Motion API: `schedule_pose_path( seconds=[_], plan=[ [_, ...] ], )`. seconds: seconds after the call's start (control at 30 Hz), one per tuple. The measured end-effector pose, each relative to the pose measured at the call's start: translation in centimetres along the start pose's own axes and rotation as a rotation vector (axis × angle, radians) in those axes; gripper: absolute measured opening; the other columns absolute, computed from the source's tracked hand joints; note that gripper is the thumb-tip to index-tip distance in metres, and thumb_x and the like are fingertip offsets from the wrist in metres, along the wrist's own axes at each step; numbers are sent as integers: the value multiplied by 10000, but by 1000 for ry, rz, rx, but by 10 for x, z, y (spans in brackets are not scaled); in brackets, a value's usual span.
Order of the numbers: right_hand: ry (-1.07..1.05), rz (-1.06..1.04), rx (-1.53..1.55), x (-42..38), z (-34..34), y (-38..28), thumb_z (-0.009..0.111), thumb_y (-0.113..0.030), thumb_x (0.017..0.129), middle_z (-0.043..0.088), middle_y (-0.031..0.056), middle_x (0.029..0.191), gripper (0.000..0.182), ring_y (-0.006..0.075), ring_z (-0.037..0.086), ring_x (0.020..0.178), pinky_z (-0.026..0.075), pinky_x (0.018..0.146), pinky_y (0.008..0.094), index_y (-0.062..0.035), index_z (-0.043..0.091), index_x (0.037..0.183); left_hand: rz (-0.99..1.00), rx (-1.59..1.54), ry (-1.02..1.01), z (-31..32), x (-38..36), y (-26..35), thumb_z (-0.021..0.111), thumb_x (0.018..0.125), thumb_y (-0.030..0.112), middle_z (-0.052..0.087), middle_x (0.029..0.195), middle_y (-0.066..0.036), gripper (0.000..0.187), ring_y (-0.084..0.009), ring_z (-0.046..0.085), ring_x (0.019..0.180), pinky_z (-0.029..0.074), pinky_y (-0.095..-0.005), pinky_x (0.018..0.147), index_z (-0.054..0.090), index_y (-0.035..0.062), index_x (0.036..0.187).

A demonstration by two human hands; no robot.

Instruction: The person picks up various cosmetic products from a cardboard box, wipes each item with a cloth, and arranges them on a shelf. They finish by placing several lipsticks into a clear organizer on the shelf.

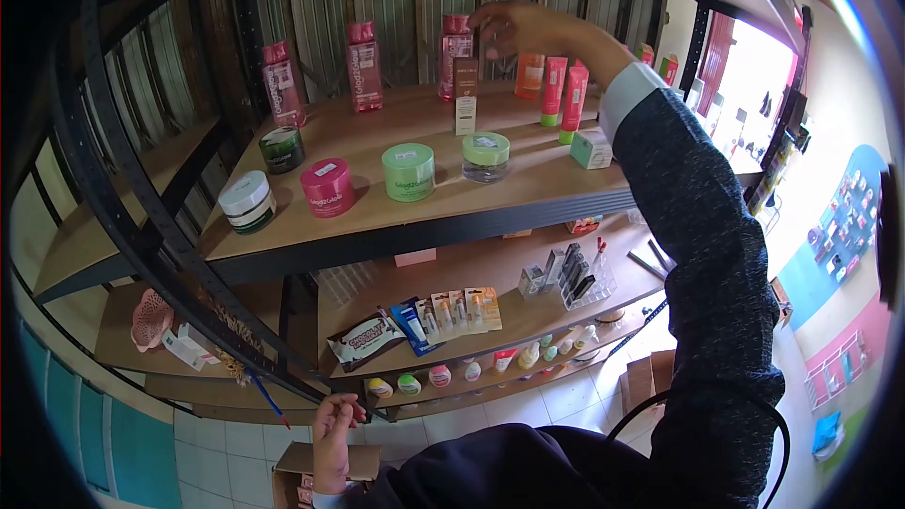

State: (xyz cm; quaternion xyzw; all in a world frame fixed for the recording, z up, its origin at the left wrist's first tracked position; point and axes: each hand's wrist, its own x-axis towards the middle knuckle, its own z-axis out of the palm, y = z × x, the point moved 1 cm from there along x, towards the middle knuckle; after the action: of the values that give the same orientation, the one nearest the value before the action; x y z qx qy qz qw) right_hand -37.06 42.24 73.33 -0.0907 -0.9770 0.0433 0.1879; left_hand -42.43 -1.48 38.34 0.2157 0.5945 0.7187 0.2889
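My right hand point(518, 30) reaches over the top shelf, its fingers beside the cap of a pink bottle point(456, 61); whether they touch it I cannot tell. Below the hand stand a brown and cream box point(466, 99) and an orange bottle point(530, 75). Two more pink bottles, one in the middle point(364, 71) and one at the left point(282, 90), stand along the back. My left hand point(334, 438) is low, above an open carton point(292, 464) with small pink items in it. Its fingers are curled together, and what they hold, if anything, is hidden.
Jars, including a pink one point(327, 188) and a green one point(408, 172), line the shelf's front. Pink tubes point(553, 92) stand at the right. The lower shelf holds packets point(366, 339) and a clear organizer point(586, 283). A black metal upright point(179, 217) rises at the left.
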Motion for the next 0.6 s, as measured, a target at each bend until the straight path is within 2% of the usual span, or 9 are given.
schedule_pose_path(
  seconds=[0.07, 0.13, 0.23, 0.47, 0.6],
  plan=[
    [12, 14, -3, -7, -15, 6, 667, -111, 711, 585, 111, 1062, 462, 201, 578, 923, 465, 787, 312, -94, 512, 1146, -3, 7, -6, 1, 1, 0, 510, 871, 159, 571, 800, -31, 170, -92, 510, 727, 365, -204, 642, 551, 31, 975],
    [45, 70, -328, -17, -31, 7, 653, -82, 708, 612, 106, 1003, 337, 188, 589, 899, 469, 776, 297, -62, 583, 1037, -3, 10, -9, 4, 2, 0, 510, 871, 159, 571, 799, -31, 170, -92, 509, 724, 365, -204, 640, 551, 30, 974],
    [3, 177, -389, -33, -45, 10, 645, -53, 694, 627, 105, 949, 284, 199, 597, 883, 474, 766, 292, -46, 610, 976, -2, 14, -11, 5, 4, -1, 509, 871, 158, 570, 796, -32, 171, -93, 509, 719, 366, -204, 636, 551, 28, 975],
    [-71, 156, -365, -69, -47, 23, 637, -24, 693, 625, 100, 963, 305, 211, 596, 906, 478, 787, 317, -31, 600, 996, 1, 14, -12, 13, 5, 0, 502, 875, 157, 570, 797, -37, 177, -94, 511, 718, 367, -204, 629, 549, 23, 981],
    [242, -12, -126, -101, -48, -8, 591, -44, 768, 612, 91, 984, 237, 192, 581, 932, 473, 793, 300, -29, 591, 1004, 8, 12, 21, 18, 2, 1, 528, 861, 123, 569, 801, -33, 157, -88, 513, 730, 375, -199, 648, 557, 16, 972]
  ],
)
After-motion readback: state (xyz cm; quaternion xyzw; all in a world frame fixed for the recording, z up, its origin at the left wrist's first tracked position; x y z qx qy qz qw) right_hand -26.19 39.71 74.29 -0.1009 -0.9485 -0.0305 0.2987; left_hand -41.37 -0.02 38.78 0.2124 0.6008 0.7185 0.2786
